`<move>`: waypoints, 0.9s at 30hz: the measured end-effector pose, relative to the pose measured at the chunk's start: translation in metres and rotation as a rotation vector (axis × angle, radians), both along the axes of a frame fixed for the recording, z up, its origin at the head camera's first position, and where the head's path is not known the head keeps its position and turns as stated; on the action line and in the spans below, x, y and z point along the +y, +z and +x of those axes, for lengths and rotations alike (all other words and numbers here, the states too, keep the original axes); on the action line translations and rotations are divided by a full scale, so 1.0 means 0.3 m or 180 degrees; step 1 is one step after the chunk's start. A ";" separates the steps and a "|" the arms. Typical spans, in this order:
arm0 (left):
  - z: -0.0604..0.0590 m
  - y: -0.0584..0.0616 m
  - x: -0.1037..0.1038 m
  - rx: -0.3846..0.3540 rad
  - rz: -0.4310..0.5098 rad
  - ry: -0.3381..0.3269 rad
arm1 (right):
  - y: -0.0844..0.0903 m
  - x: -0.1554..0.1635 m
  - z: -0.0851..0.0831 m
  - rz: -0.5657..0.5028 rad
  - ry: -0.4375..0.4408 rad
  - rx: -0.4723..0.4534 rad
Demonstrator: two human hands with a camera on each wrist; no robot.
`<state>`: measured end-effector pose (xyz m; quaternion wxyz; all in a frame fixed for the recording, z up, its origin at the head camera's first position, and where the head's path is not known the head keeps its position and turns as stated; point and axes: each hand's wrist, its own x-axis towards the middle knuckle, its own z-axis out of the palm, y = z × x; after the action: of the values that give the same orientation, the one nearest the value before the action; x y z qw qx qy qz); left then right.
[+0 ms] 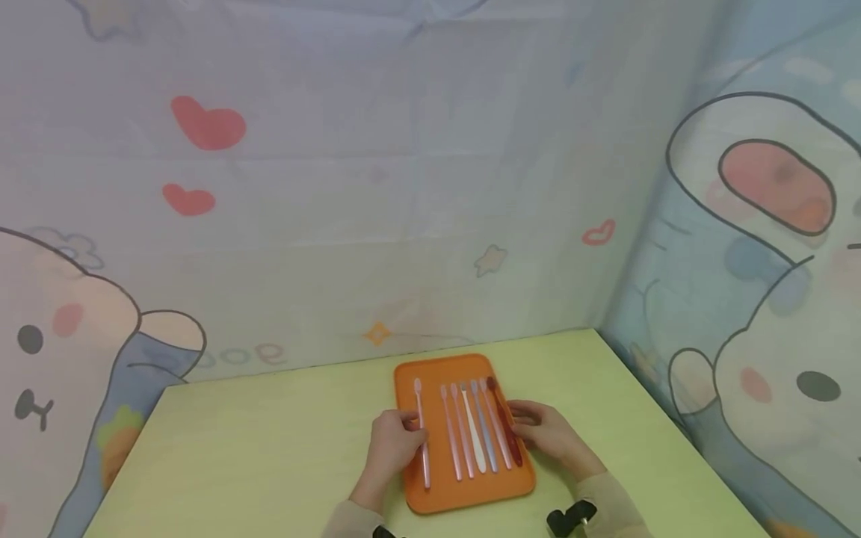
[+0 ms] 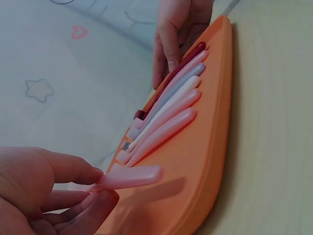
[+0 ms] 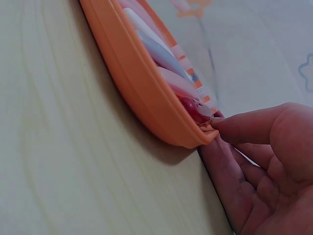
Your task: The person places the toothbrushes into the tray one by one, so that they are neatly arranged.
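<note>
A pink toothbrush (image 2: 134,177) is pinched between the thumb and fingers of my left hand (image 1: 395,442), over the left side of an orange tray (image 1: 464,501). In the left wrist view its handle casts a shadow on the tray floor. My right hand (image 1: 546,429) grips the tray's right rim, with the thumb on top beside a dark red toothbrush (image 1: 511,441) and the other fingers outside the wall. Between the hands, several toothbrushes lie side by side, heads toward the far end: pink ones (image 1: 451,441), a white one (image 1: 474,442) and a grey-blue one (image 1: 487,441).
The tray rests on a pale yellow-green table (image 1: 282,433). Behind it hangs a printed cloth backdrop (image 1: 377,209) with hearts and stars, and another cartoon cloth (image 1: 753,314) borders the right side. A black wrist strap (image 1: 572,517) shows at the right sleeve.
</note>
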<state>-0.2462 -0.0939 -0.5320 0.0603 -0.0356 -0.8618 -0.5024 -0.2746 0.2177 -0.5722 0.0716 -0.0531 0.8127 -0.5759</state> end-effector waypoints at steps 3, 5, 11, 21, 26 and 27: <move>-0.006 -0.004 0.020 -0.0037 -0.0118 -0.0023 | 0.005 0.001 0.005 -0.0047 -0.0021 -0.0020; -0.010 -0.008 0.032 -0.0070 -0.0194 -0.0030 | 0.006 0.001 0.005 -0.0074 -0.0026 -0.0028; -0.016 -0.020 0.055 -0.0061 -0.0311 -0.0011 | 0.003 -0.004 0.002 -0.0105 -0.0008 -0.0020; -0.023 -0.037 0.073 -0.0092 -0.0392 0.0112 | 0.002 -0.011 0.001 -0.0109 -0.0040 -0.0022; -0.024 -0.037 0.077 -0.0096 -0.0461 0.0119 | 0.013 -0.016 0.011 -0.0109 -0.0052 -0.0026; -0.023 -0.037 0.077 -0.0092 -0.0475 0.0122 | 0.013 -0.016 0.013 -0.0102 -0.0048 -0.0022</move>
<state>-0.2531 -0.0707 -0.5431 0.0547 -0.0162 -0.8981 -0.4360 -0.2708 0.2129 -0.5682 0.0692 -0.0461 0.8035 -0.5895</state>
